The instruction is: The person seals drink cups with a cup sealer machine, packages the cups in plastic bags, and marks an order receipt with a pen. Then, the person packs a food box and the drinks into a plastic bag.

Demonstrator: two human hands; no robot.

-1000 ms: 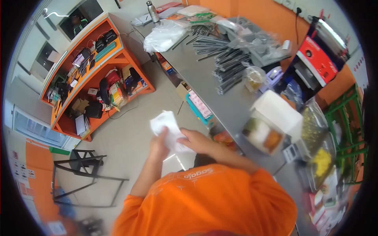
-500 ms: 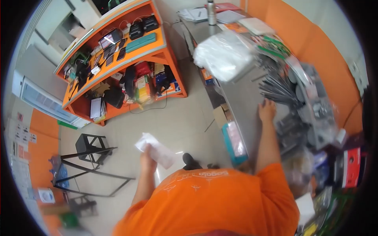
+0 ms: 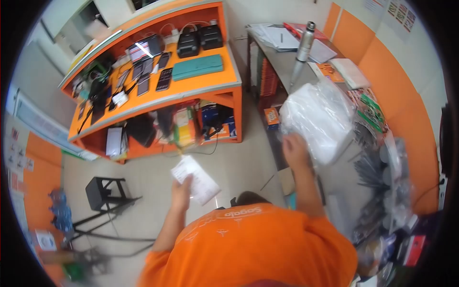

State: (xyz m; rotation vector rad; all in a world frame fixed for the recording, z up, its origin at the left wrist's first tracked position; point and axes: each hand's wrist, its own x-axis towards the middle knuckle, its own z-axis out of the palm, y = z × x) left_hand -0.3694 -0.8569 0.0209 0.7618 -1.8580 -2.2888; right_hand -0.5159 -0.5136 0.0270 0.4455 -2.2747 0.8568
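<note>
My left hand (image 3: 181, 190) is closed on a white paper slip (image 3: 200, 182) with printed or written lines, held over the floor in front of my orange shirt. My right hand (image 3: 295, 149) is over the left edge of the grey table (image 3: 334, 184), beside a clear plastic bag with white contents (image 3: 318, 117). Blur hides its fingertips, and I cannot tell whether they touch the bag. A bundle of dark grey strips (image 3: 375, 170) lies on the table to the right.
An orange counter (image 3: 191, 86) ahead carries phones, a teal case (image 3: 197, 67) and black devices. A metal bottle (image 3: 306, 42) stands toward the table's far end. Black stools (image 3: 104, 193) are on the floor to the left. Packets and papers line the wall at right.
My right hand has moved off the table beside the grey strips to the near-left side of the plastic bag. The paper slip stays in my left hand. The view has shifted forward.
</note>
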